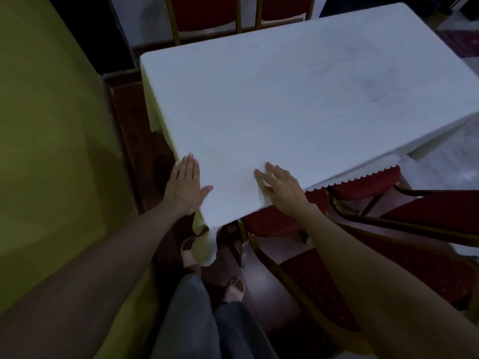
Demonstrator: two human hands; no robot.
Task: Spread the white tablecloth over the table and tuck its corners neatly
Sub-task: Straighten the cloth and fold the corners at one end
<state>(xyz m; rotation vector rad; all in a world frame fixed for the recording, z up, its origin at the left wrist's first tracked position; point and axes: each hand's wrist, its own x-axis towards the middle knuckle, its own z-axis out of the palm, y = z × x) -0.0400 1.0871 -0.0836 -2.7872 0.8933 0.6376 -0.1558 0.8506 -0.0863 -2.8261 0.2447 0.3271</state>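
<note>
The worktop fills the frame's upper right, wholly covered by the white tablecloth, whose near corner hangs toward the lower centre.

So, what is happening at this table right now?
A person is laying a white tablecloth over a table. The cloth already covers the whole top. The left hand lies flat at the near-left edge, and the right hand presses flat on the near edge beside it. Between them, the near corner of the cloth hangs down loose, not yet tucked. Red chairs stand around the table.
</note>
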